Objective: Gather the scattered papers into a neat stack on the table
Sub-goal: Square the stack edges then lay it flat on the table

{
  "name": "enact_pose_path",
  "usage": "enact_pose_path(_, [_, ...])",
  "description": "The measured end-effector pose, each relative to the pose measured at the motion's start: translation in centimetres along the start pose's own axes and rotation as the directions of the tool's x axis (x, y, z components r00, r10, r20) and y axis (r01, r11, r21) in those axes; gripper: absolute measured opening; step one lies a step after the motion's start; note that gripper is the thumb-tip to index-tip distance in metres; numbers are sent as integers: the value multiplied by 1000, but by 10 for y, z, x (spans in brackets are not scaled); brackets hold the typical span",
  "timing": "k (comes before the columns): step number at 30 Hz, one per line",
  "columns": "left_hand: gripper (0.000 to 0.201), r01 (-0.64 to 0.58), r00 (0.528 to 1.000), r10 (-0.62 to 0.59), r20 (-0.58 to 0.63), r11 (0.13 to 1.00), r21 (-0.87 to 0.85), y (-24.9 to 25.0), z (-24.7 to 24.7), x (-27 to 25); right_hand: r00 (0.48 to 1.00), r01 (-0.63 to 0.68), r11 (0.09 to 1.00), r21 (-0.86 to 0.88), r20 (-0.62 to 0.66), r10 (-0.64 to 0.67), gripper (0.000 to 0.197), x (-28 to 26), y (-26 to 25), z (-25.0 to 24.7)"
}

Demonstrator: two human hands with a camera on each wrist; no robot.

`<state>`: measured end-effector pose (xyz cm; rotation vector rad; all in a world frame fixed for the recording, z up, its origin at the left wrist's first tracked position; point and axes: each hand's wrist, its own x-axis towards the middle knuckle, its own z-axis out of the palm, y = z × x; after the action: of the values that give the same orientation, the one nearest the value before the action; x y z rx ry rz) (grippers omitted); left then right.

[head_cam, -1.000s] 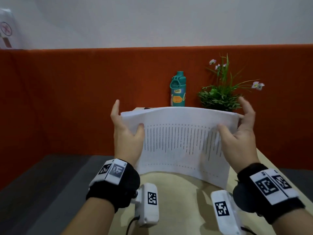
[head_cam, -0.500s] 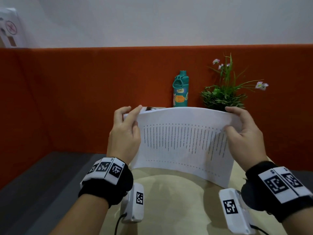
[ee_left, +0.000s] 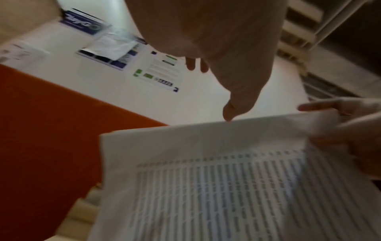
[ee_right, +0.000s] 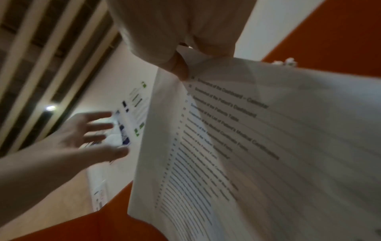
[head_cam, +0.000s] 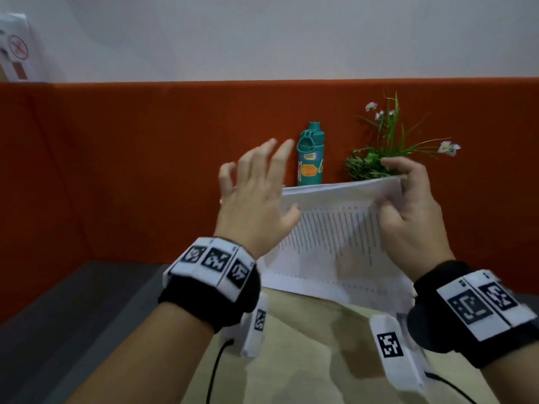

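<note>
A stack of white printed papers (head_cam: 335,246) stands upright above the tan table (head_cam: 303,351), its printed lines facing me. My right hand (head_cam: 393,189) pinches the stack's top right corner between thumb and fingers. My left hand (head_cam: 256,176) is beside the stack's left edge, fingers spread and straight, holding nothing. Its thumb lies by the paper's top left corner; I cannot tell if it touches. The left wrist view shows the papers (ee_left: 226,187) below that thumb. In the right wrist view the sheets (ee_right: 268,146) bend away from the pinching fingers (ee_right: 177,65).
A teal water bottle (head_cam: 310,158) and a small flowering plant (head_cam: 379,158) stand at the table's far edge against an orange partition (head_cam: 116,170). Grey floor (head_cam: 81,310) lies to the left of the table.
My left hand has let go of the stack's left edge and opened with spread fingers. The right hand still holds the right corner, and the stack has tilted and shifted slightly right.
</note>
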<state>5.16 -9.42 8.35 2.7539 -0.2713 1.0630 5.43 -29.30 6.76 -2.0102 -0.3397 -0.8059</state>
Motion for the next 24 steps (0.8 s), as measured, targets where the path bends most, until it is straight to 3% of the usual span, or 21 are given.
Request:
enact_pose_path(2, [72,13,995,-5,102,997,-75,10,-2,15,995,102,994,-40,22,-101,49,7,-18,-2])
enact_pose_path(4, [38,97,980,-43,194,956,-279,12,0,25,985,166,983,-82,53,-162,54,13,-36,-4])
enact_pose_path(5, [20,134,978,-61,197,916,-378,11,3,26,982,180,978,-103,69,-174,56,16,-42,-5])
enact_pose_path(7, [12,170,984,-123,127,859,-484,8,6,25,983,182,965,-188,30,-179,62,18,-47,-7])
enact_pose_path(9, [15,200,973,-229,14,818,-540,2,5,22,974,89,952,-294,-173,-145,71,15,-43,-12])
enact_pose_path(11, [15,251,937,-348,-27,726,-640,-6,3,18,934,-88,976,-197,-357,12,81,8,-30,-18])
enact_pose_path(12, [12,274,917,-400,-12,650,-709,-9,4,17,924,-171,981,-94,-360,126,85,5,-25,-19])
enact_pose_path(14, [13,314,880,-472,56,489,-814,-11,6,15,931,-285,949,137,-197,308,84,1,-14,-16])
enact_pose_path(16, [16,348,850,-509,134,352,-869,-8,9,13,937,-332,891,310,-3,350,63,2,-8,-8])
enact_pose_path(19, [14,367,818,-533,216,194,-910,0,11,11,943,-322,885,335,31,331,25,6,-7,2])
enact_pose_path(22, [8,319,816,-565,121,266,-910,4,16,7,943,-306,884,355,-14,332,13,6,-4,9])
enact_pose_path(24, [27,306,813,-577,77,310,-900,6,22,1,935,-321,868,379,-16,353,12,2,-3,14])
